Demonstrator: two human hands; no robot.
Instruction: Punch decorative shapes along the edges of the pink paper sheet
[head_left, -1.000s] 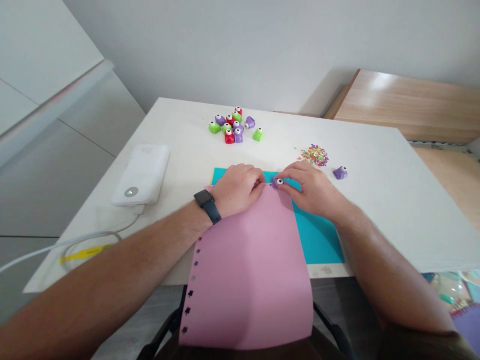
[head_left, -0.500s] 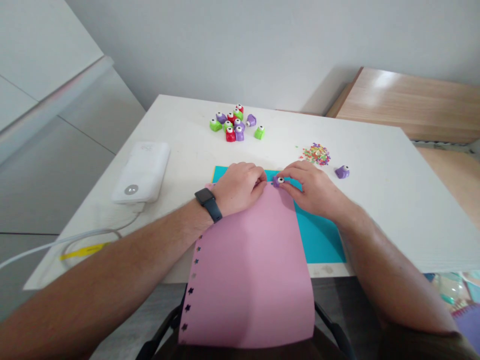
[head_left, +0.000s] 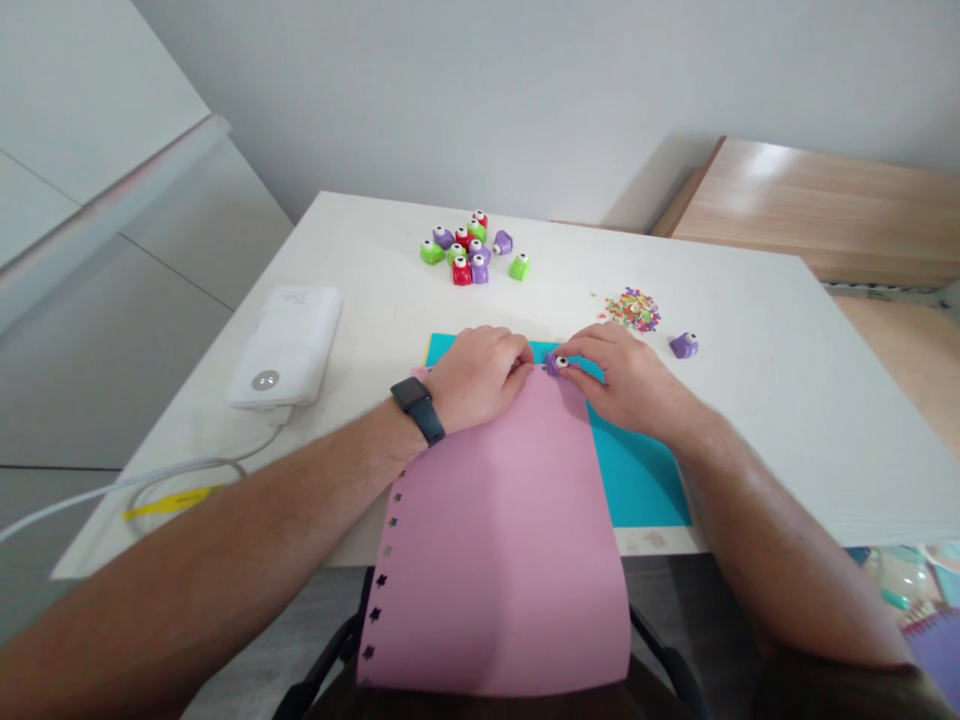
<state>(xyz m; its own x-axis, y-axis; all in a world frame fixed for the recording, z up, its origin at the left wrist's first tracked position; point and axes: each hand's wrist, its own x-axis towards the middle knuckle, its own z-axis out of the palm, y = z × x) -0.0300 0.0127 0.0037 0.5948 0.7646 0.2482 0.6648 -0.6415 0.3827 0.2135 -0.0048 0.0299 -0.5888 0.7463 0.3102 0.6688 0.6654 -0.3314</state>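
A pink paper sheet [head_left: 502, 520] lies over a blue sheet [head_left: 637, 480] and hangs off the near table edge. Star holes run down its left edge. My left hand [head_left: 480, 375], with a dark watch on the wrist, is closed and pinches the far edge of the pink sheet. My right hand [head_left: 626, 380] is closed on a small purple paper punch [head_left: 556, 363] set at that same far edge, fingertips on top of it.
A cluster of several green, red and purple punches [head_left: 472, 252] sits at the back of the white table [head_left: 757, 400]. A pile of coloured paper bits [head_left: 634, 308] and another purple punch [head_left: 683, 346] lie right. A white device [head_left: 289, 345] with a cable lies left.
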